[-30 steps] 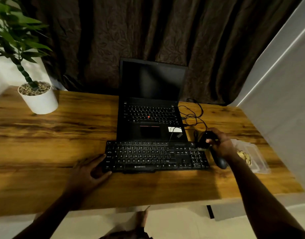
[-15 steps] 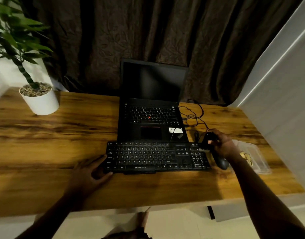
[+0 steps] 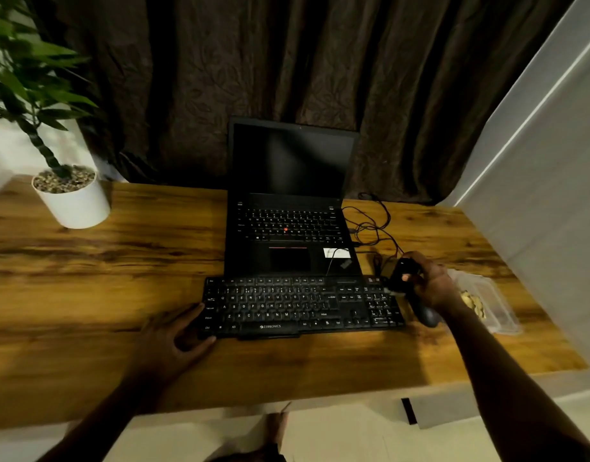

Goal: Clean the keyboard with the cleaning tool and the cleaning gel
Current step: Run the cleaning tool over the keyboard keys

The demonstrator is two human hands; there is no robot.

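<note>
Keyboard [image 3: 300, 305] lies flat on the table [image 3: 103, 278], just in front of the open laptop [image 3: 290, 195]. I see the left hand [image 3: 173, 341] at its near-left corner, fingers spread and fairly straight, thumb on the front edge, bracing and grasping nothing. Right hand [image 3: 433, 288] is at the keyboard's right end, fingers curled round the dark cleaning tool [image 3: 423, 313]. The tool's head is by the far-right keys; I cannot tell whether it touches them. Right of the keyboard, beyond that hand, a clear tub [image 3: 500, 311] holds yellowish cleaning gel [image 3: 473, 303].

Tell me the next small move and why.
Probably sweep the cleaning tool leftward across the number-pad keys. The right hand grips it with its tip at the right end of the keyboard, and the left hand rests against the left end, steadying it.
</note>
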